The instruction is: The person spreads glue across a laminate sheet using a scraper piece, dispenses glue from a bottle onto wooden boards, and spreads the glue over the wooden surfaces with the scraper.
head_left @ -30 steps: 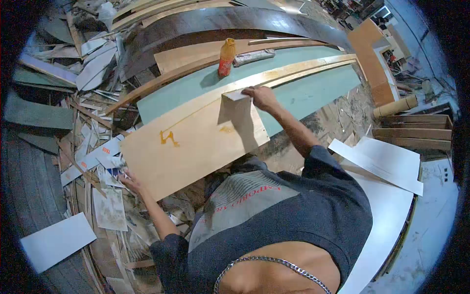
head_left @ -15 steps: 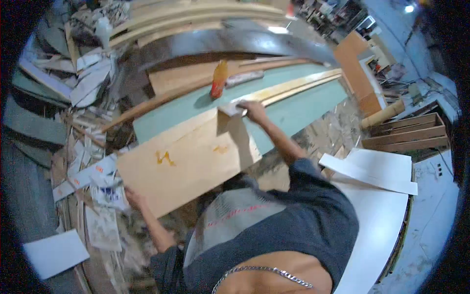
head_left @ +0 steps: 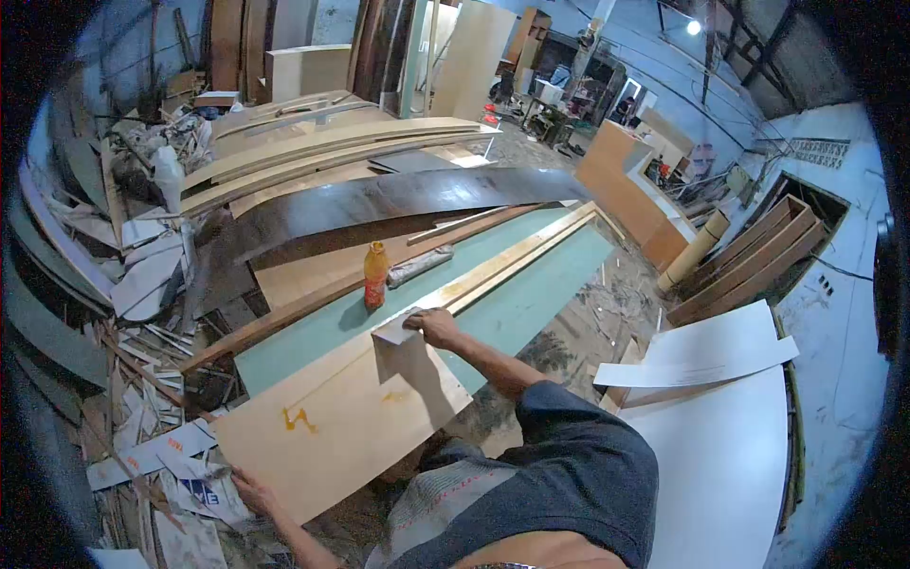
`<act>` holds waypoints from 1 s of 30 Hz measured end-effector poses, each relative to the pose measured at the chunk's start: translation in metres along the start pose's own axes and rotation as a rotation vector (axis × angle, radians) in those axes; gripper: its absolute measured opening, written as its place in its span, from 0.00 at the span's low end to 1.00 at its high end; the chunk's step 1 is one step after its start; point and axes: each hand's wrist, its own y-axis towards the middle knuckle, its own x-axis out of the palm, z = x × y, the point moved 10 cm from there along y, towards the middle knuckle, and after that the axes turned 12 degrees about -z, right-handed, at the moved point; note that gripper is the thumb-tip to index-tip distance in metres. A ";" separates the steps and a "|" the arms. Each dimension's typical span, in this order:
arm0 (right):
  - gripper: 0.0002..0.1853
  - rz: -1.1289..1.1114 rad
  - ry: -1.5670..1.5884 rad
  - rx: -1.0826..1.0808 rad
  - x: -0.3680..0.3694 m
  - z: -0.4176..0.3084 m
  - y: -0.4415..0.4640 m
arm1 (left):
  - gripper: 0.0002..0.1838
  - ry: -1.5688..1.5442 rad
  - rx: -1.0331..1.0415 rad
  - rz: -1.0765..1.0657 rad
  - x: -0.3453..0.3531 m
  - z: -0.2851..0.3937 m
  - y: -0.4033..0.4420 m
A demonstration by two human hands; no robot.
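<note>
A pale plywood board (head_left: 332,446) lies in front of me, with an orange-yellow glue squiggle (head_left: 299,420) and a smaller smear on its face. My left hand (head_left: 254,493) is closed on the board's near left edge. At the board's far edge, my right hand (head_left: 434,327) pinches a small flat whitish spreader (head_left: 394,329), which casts a shadow over the wood. Beyond it, an open-topped plastic bottle (head_left: 375,275) with orange contents and a red label stands upright on a green panel (head_left: 531,313). Beside the bottle rests a grey wrapped roll (head_left: 420,266).
Long wooden strips (head_left: 521,256) run along the green panel. Behind lies a dark curved sheet (head_left: 408,197). Scrap offcuts (head_left: 152,275) pile up at left. White panels (head_left: 720,446) lean at right, near a brown wooden frame (head_left: 758,256).
My view has tilted up, so more of the workshop shows and the board sits lower left. My right hand keeps the spreader at the far edge; my left hand stays at the board's edge.
</note>
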 end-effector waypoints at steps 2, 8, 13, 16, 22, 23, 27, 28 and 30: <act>0.20 0.028 -0.017 0.037 -0.009 0.004 0.004 | 0.31 0.100 -0.060 0.000 0.004 -0.017 0.007; 0.21 0.032 -0.042 -0.029 -0.006 -0.005 0.008 | 0.32 0.139 -0.030 0.042 -0.002 -0.011 0.003; 0.15 0.037 0.050 0.020 0.014 0.002 -0.012 | 0.31 0.208 -0.242 -0.061 0.008 -0.020 0.006; 0.16 0.028 -0.027 0.056 0.036 -0.004 -0.046 | 0.32 0.236 -0.173 0.032 0.005 -0.029 0.012; 0.18 -0.103 0.036 -0.065 0.029 -0.059 -0.098 | 0.32 0.311 -0.136 0.014 -0.006 0.011 -0.010; 0.18 -0.110 0.050 -0.080 0.029 -0.060 -0.101 | 0.31 0.306 -0.148 0.020 -0.005 0.010 -0.012; 0.16 -0.075 0.108 -0.098 0.026 -0.059 -0.100 | 0.31 0.381 -0.235 0.034 -0.006 0.028 -0.020; 0.17 -0.088 0.132 -0.074 0.017 -0.055 -0.095 | 0.35 0.446 -0.060 0.140 -0.008 0.007 0.000; 0.20 -0.089 0.146 -0.019 0.007 -0.038 -0.080 | 0.34 0.451 -0.081 0.152 -0.012 0.012 -0.006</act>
